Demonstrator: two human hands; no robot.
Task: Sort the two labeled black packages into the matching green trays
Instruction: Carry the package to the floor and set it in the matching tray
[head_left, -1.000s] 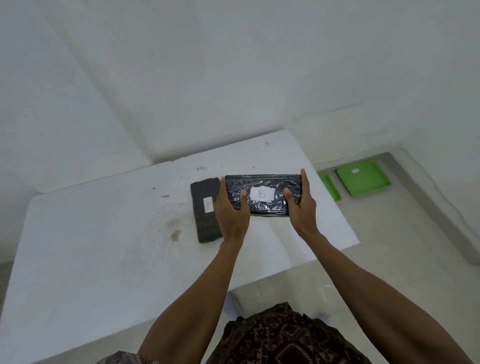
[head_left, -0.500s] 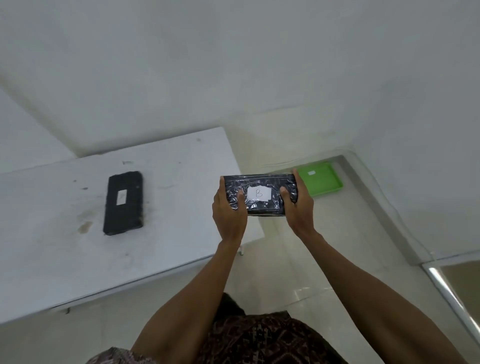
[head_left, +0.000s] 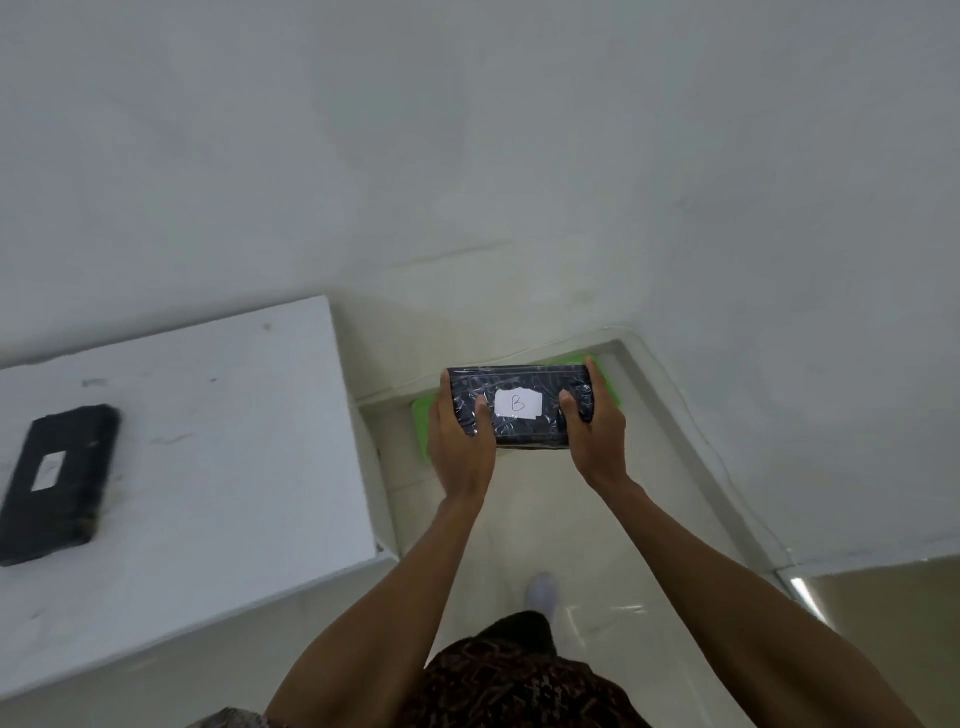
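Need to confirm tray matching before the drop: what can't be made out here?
Head view only:
- Green tray label: hidden behind package B and both hands.
- Second green tray: not visible.
- Package on the table: white label's letter too blurred.
- Whether package B touches the tray: cannot tell.

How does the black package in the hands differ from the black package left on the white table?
The glossy plastic-wrapped black package is held in the air by the left hand and right hand; the matte black package lies on the white table. The held one's label reads B; the other's is unreadable. Both are flat rectangles with white labels.
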